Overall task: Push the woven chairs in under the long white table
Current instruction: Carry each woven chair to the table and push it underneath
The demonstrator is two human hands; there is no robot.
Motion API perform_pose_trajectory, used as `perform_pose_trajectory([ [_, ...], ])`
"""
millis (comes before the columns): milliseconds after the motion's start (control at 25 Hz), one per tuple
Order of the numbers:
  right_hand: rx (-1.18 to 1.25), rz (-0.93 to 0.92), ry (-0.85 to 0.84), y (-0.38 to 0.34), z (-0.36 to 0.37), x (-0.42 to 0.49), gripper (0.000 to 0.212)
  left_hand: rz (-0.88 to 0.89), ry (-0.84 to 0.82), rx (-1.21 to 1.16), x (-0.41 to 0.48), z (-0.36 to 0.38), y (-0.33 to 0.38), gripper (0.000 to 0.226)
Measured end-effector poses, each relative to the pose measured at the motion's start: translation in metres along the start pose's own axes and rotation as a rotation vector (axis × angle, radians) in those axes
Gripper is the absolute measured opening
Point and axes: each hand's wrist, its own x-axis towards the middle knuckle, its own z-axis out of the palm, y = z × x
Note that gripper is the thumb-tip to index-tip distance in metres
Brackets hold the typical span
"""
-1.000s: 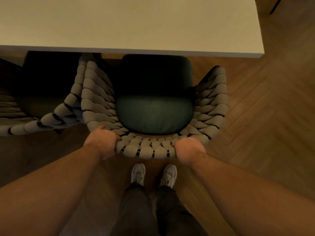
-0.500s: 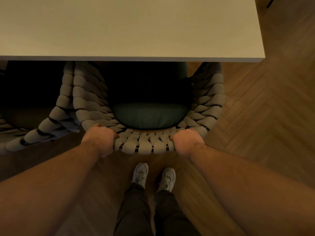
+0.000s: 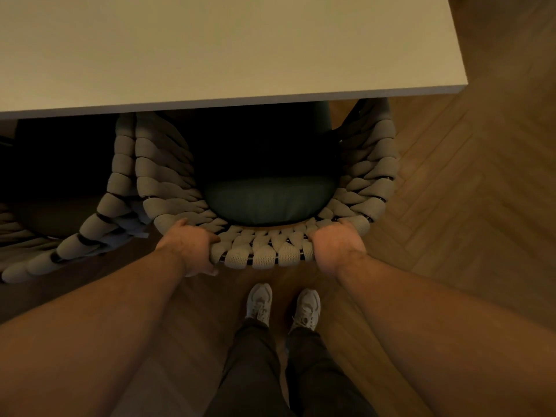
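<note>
The floor (image 3: 481, 191) is brown wood laid in a zigzag. The long white table (image 3: 225, 49) fills the top of the head view, and it is dim under it.

The woven chair (image 3: 264, 255) stands right at the table's near edge. The front of its dark green cushion (image 3: 267, 203) is already in the shade under the top. Its curved back sticks out toward the person. A second woven chair (image 3: 90, 230) sits just beside it on the left, also partly under the table.

The left hand (image 3: 188, 246) is curled round the top rim of the chair back. The right hand (image 3: 337, 246) holds the same rim further along. The fingertips are hidden behind the rim, so the hold only looks tight. Two pale shoes (image 3: 259, 299) stand close behind the chair.

The thick bands look soft and squashy, and not slippery. A dark bar peeks out between them, so the rim is probably hard and stiff inside. The chair is likely a bit heavy but should slide on wood. The rim is a good place to hold, with hands wide apart so it goes in straight.
</note>
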Motion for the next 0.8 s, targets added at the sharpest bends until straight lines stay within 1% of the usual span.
perform_pose_trajectory([
  [40,0.015,0.015,0.014,0.000,0.000,-0.006,0.030,-0.009,-0.027,-0.019,-0.003,-0.004,0.004,0.063],
  [120,0.078,0.035,0.043,-0.004,-0.003,-0.024,0.035,-0.018,-0.049,-0.053,-0.012,-0.012,0.013,0.063],
  [240,0.361,0.091,0.036,-0.003,-0.018,-0.049,0.036,0.042,-0.019,-0.063,-0.024,-0.031,0.030,0.059],
  [360,0.501,0.152,0.061,0.012,-0.032,-0.079,0.032,0.056,0.064,-0.246,-0.035,-0.052,0.041,0.056],
  [440,0.573,0.213,0.090,0.027,-0.033,-0.101,0.036,0.079,0.154,-0.313,-0.040,-0.066,0.047,0.049],
  [600,0.687,0.385,0.159,0.071,-0.020,-0.148,0.034,0.141,0.299,-0.377,-0.056,-0.103,0.079,0.037],
  [680,0.745,0.474,0.197,0.101,-0.013,-0.163,0.035,0.157,0.346,-0.365,-0.058,-0.130,0.103,0.035],
  [800,0.794,0.551,0.261,0.156,-0.008,-0.174,0.034,0.195,0.420,-0.326,-0.048,-0.178,0.148,0.034],
])
